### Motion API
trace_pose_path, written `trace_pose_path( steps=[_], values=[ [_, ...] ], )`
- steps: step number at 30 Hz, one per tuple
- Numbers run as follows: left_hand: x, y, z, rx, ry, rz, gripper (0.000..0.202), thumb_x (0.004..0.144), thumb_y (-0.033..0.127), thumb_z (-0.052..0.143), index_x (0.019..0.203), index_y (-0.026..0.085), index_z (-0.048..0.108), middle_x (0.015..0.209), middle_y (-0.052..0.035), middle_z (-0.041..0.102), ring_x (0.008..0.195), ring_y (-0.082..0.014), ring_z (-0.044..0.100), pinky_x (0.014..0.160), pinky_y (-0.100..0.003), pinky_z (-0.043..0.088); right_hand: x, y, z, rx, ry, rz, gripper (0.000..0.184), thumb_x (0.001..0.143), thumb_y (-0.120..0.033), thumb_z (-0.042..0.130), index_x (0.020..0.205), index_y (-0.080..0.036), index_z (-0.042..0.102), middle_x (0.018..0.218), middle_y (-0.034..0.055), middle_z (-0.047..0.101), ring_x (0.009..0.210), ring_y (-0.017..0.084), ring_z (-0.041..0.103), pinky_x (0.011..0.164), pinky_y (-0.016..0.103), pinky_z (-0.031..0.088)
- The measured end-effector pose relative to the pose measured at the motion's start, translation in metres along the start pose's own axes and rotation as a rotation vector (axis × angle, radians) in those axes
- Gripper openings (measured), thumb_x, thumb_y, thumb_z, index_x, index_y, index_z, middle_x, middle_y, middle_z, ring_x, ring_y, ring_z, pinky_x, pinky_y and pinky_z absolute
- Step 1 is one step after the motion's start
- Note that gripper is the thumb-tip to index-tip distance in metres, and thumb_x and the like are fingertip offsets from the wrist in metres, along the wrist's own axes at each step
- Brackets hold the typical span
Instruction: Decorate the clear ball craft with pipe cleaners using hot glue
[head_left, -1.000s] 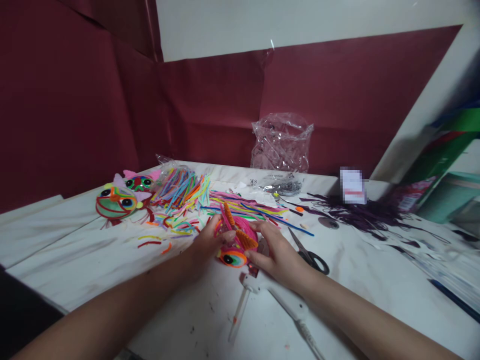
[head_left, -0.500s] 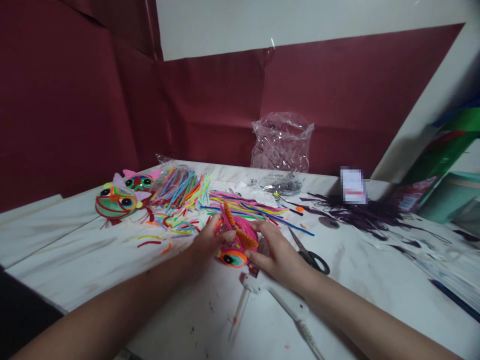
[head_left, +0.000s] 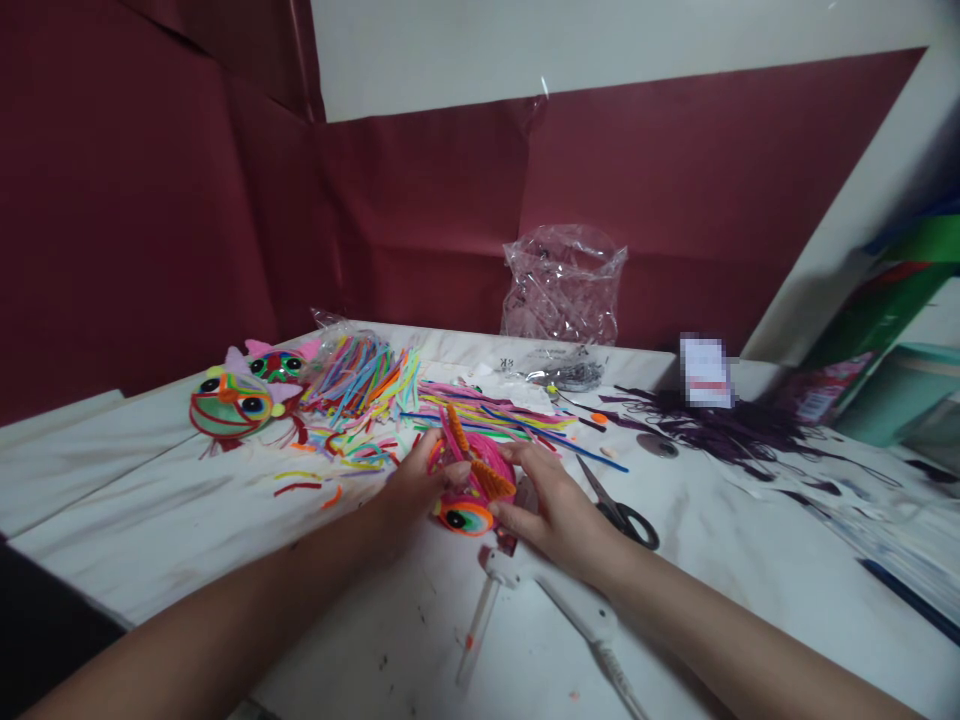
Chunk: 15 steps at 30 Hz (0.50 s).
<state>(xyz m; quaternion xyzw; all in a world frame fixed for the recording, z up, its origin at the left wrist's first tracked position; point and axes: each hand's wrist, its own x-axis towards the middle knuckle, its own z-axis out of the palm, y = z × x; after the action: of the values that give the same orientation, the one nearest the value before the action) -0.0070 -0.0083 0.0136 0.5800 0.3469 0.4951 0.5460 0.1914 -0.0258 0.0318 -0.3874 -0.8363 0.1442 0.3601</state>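
A pink pipe-cleaner animal head (head_left: 484, 452) with orange ears and a large ringed eye is held low over the table, in front of me. My left hand (head_left: 421, 474) grips its left side, thumb on top near the ears. On the other side my right hand (head_left: 547, 505) closes on it, thumb by the eye and fingers behind. Just below it lies a white hot glue gun (head_left: 574, 600), partly under my right wrist. Black-handled scissors (head_left: 626, 517) rest right of my right hand. The underside of the head is hidden.
Two finished-looking animal heads (head_left: 232, 405) sit at the left. Colourful pipe cleaners (head_left: 367, 375) and cut scraps (head_left: 349, 450) spread behind my hands. A clear plastic bag (head_left: 562, 285) stands against the red-covered wall. Dark purple strips (head_left: 739, 432) lie at the right, near a teal bin (head_left: 892, 395).
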Motion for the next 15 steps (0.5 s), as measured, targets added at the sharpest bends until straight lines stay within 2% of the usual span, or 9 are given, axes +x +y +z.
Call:
trace_pose_path(
  steps=[15],
  values=[
    [0.0001, -0.0038, -0.0016, 0.005, 0.001, 0.015, 0.048, 0.073, 0.041, 0.069, 0.112, 0.018, 0.051, 0.099, -0.0064, 0.066, 0.088, -0.0233, 0.064, 0.073, -0.033, 0.049, -0.001, 0.0015, 0.0009, -0.011, 0.005, -0.013, 0.038, 0.077, -0.022, 0.066, 0.111, -0.012, 0.054, 0.117, 0.015, 0.06, 0.11, 0.028, 0.053, 0.095, 0.042, 0.042]
  ],
)
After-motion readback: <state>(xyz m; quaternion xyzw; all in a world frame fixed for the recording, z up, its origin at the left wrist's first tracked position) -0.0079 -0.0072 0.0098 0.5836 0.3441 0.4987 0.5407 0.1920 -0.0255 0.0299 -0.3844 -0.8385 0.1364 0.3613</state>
